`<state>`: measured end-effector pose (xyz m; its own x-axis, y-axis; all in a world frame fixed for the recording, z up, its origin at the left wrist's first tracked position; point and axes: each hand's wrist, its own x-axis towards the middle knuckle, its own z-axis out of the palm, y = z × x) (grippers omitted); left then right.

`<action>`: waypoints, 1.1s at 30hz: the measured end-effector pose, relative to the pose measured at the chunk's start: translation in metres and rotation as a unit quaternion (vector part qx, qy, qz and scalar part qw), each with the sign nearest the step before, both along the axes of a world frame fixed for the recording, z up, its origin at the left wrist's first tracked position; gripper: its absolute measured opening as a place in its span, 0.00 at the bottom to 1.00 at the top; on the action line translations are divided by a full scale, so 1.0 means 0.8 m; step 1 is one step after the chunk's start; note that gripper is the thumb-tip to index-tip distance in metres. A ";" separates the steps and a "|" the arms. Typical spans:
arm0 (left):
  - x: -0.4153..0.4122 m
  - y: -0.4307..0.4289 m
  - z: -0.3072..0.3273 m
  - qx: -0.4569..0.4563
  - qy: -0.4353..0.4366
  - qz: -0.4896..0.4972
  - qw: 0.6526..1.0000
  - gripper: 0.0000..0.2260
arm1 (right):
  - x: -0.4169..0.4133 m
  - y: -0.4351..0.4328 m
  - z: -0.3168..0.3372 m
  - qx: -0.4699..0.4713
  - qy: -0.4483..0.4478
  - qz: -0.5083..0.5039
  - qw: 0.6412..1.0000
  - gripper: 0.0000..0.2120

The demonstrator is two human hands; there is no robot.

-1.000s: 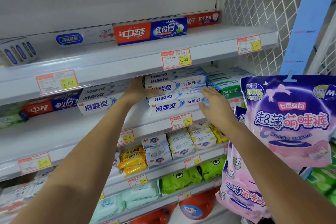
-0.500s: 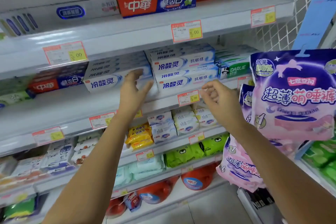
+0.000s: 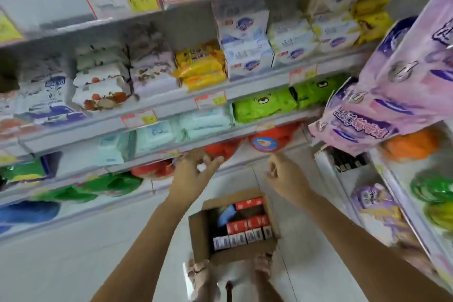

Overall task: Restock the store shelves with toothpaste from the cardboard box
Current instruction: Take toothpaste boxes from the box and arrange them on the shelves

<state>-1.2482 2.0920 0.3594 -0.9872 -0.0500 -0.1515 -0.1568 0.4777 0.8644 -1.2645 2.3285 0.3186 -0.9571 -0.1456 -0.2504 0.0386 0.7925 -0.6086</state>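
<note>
- The left hand [image 3: 193,174] is hovering in the air with its fingers loosely curled, holding nothing.
- The right hand [image 3: 285,176] is hovering near it at about the same height, its fingers also loosely bent and empty.
- Both hands are hanging above the cardboard box [image 3: 199,235], well apart from it; the box is sitting open on the pale floor [image 3: 98,252] between the forearms.
- Toothpaste is standing on end inside the box: red cartons [image 3: 247,224] are filling the middle and white-and-blue cartons [image 3: 241,239] are lining the near side.
- The person's feet [image 3: 201,274] are standing just beside the box's near edge.
- Beyond the hands, shelves [image 3: 171,105] are carrying yellow packs [image 3: 201,66] and green packs [image 3: 264,105].
- Pink packs [image 3: 404,95] are hanging at the right.
</note>
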 end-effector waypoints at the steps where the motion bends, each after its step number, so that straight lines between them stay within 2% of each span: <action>1: 0.013 -0.010 -0.041 -0.008 -0.047 0.007 0.999 0.16 | 0.010 -0.004 -0.036 0.025 -0.020 -0.008 0.999 0.05; 4: 0.046 -0.024 -0.153 -0.023 -0.170 0.029 0.985 0.12 | 0.040 -0.010 -0.139 0.076 -0.104 -0.012 0.992 0.06; 7: 0.076 -0.025 -0.254 -0.085 -0.279 -0.005 0.956 0.10 | 0.065 -0.009 -0.238 0.090 -0.159 -0.031 0.983 0.10; 9: 0.094 -0.023 -0.317 -0.093 -0.316 -0.010 0.944 0.07 | 0.079 -0.002 -0.312 0.075 -0.192 -0.040 0.978 0.19; 10: 0.103 -0.021 -0.347 -0.078 -0.326 -0.002 0.942 0.06 | 0.089 0.007 -0.361 0.073 -0.213 -0.041 0.973 0.20; 12: 0.119 -0.019 -0.401 -0.067 -0.350 0.019 0.934 0.06 | 0.105 0.012 -0.427 0.097 -0.256 -0.027 0.961 0.14; 14: 0.132 -0.015 -0.452 -0.062 -0.363 0.014 0.930 0.07 | 0.110 0.004 -0.453 0.115 -0.268 0.002 0.956 0.08; 18: 0.150 -0.002 -0.551 -0.066 -0.373 -0.043 0.924 0.17 | 0.106 -0.016 -0.499 0.149 -0.283 0.078 0.944 0.08; 20: 0.153 0.009 -0.593 -0.064 -0.386 -0.069 0.918 0.20 | 0.105 -0.027 -0.531 0.150 -0.270 0.119 0.944 0.13; 22: 0.155 0.021 -0.631 -0.072 -0.392 -0.093 0.912 0.24 | 0.109 -0.039 -0.566 0.144 -0.274 0.167 0.936 0.23; 24: 0.159 0.033 -0.661 -0.083 -0.386 -0.119 0.911 0.27 | 0.112 -0.046 -0.597 0.135 -0.281 0.191 0.931 0.28; 29: 0.157 0.052 -0.703 -0.057 -0.384 -0.118 0.914 0.27 | 0.108 -0.055 -0.633 0.084 -0.263 0.247 0.929 0.27; 33: 0.149 0.042 -0.719 -0.026 -0.406 -0.128 0.904 0.34 | 0.100 -0.062 -0.640 0.085 -0.230 0.332 0.911 0.28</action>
<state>-1.1293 2.1257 -0.2161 -0.5314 0.1370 -0.8360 -0.6086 0.6248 0.4892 -1.1844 2.2788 -0.1933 -0.4603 -0.5762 -0.6754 -0.2652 0.8153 -0.5148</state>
